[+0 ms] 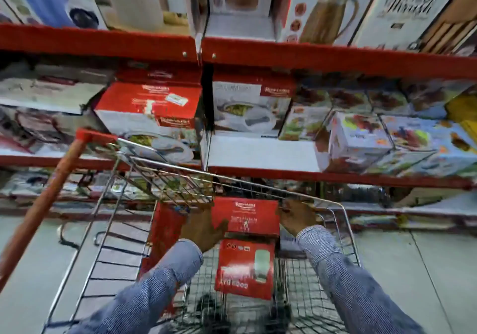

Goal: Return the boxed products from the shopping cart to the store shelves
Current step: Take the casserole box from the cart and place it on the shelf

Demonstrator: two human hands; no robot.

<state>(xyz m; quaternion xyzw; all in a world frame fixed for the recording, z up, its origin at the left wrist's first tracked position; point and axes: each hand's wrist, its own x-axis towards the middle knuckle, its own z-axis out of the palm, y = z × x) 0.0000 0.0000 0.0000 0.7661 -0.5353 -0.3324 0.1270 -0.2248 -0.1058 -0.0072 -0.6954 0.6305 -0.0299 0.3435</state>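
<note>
Store aisle, red-edged shelves (284,57) stacked with boxed kitchenware; wire cart (346,220) below; left hand (204,230) and right hand (296,216) clasp opposite sides of a red box (245,216) inside the cart (white logo blurred, unreadable); second red box (244,269) beneath, print inverted, illegible.

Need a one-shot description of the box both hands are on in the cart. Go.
Start at the wire shopping cart below the red shelves. At its far end, a red box sits between the left hand and the right hand. Unlike the red box with a pale jug picture lying nearer, it has a white logo on top.
</note>
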